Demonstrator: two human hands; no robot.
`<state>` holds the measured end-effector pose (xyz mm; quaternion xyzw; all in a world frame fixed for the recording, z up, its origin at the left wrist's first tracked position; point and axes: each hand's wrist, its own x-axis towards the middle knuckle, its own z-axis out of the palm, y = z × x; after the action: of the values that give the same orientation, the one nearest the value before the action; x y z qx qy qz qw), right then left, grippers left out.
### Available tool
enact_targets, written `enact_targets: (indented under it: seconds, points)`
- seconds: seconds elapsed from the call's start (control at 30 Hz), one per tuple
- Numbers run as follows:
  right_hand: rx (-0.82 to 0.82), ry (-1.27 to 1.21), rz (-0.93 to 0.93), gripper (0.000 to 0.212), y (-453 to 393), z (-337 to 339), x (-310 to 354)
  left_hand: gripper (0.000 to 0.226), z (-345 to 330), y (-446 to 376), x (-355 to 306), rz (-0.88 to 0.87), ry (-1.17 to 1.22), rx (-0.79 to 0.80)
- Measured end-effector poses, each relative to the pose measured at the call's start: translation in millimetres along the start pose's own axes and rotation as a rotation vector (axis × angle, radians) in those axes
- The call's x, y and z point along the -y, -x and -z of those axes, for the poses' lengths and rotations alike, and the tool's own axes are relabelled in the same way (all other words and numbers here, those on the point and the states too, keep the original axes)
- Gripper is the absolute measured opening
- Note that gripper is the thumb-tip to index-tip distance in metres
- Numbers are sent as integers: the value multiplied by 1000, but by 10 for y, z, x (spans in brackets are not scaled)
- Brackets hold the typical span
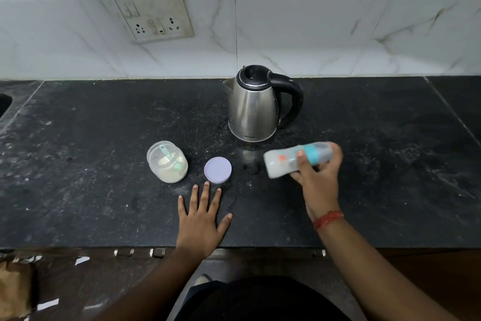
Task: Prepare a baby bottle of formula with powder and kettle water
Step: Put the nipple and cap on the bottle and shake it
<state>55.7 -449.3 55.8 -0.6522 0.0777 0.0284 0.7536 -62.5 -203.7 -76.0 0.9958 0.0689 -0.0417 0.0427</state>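
Note:
My right hand (pixel 316 177) grips a baby bottle (pixel 283 160) with a teal collar, held on its side above the counter, its base pointing left; the bottle is motion-blurred and milky inside. My left hand (pixel 201 216) lies flat on the black counter (pixel 91 190), fingers spread, holding nothing. Just beyond its fingertips sits a lilac jar lid (pixel 217 170). Left of the lid stands an open clear jar of pale formula powder (pixel 167 161) with a green scoop inside. A steel kettle (pixel 253 107) with a black handle stands behind, lid closed.
A tiled wall with a socket plate (pixel 148 12) rises behind the counter. A sink edge (pixel 4 106) shows at far left. The counter's front edge runs just below my left wrist, with drawer handles (pixel 140 252) under it.

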Motion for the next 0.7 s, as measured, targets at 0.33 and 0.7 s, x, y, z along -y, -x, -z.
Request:
enact_targets:
  seconds: [0.33,0.7]
  points:
    - [370,217,-43,64,40,-65,-79,79,-7,-4,30,-2,-2,3]
    - [137,95,-28,58,-56,25,71,78,-4,-2,0,2,-2,8]
